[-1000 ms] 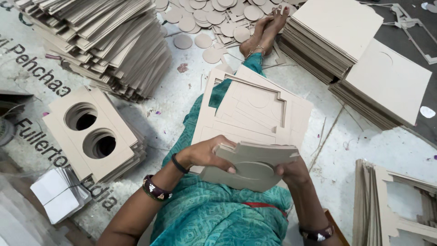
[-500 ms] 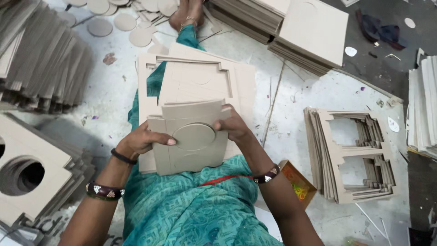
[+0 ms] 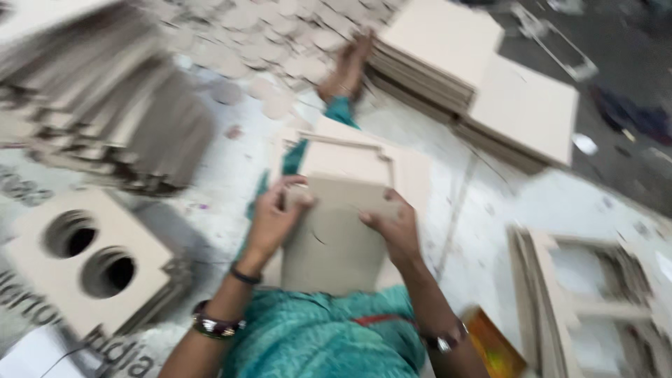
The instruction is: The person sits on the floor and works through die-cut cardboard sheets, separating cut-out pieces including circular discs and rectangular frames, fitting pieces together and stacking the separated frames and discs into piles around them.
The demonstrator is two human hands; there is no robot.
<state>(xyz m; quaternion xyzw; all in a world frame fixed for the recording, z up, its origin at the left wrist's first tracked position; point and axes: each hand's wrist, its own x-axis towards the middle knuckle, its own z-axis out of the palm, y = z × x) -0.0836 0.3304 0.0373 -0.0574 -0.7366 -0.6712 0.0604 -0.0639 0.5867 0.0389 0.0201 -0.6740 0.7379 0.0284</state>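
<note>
- Teal patterned garment [image 3: 315,343]: nearest the camera, covering the lap of the seated person; a red strip crosses it near the right forearm.
- Left wrist: a beaded bracelet [image 3: 213,326] and a thin dark band [image 3: 244,275] above it.
- Right wrist: a metal bangle or watch [image 3: 444,341]; blur hides which.
- Orange packet [image 3: 493,343]: on the floor just beside the right forearm.
- Grey cardboard sheet [image 3: 332,238]: held over the lap, between both hands, its lower edge at the garment; a faint curved cut shows on its face.
- Left hand [image 3: 273,217]: fingers closed on the sheet's upper left corner, thumb on top.
- Right hand [image 3: 392,224]: fingers closed on the sheet's upper right edge, thumb pressed to the face.
- Stack of cut cardboard pieces [image 3: 350,161]: lying on the outstretched legs, just beyond the held sheet, with a raised frame edge.
- Boards with two round holes [image 3: 91,259]: a pile on the floor to the left, well apart from the hands.
- Stack of frame-shaped cutouts [image 3: 581,301]: on the floor to the right.
- Fanned pile of cardboard sheets [image 3: 105,119]: upper left, leaning, heavily blurred.
- Bare feet [image 3: 346,66]: at the far end of the legs, beside the scattered discs.
- Round cardboard discs [image 3: 266,42]: strewn over the floor at the top.
- Stacks of plain square boards [image 3: 483,84]: upper right, two piles overlapping.
- Pale floor [image 3: 490,196]: dusty, bare between the piles.
</note>
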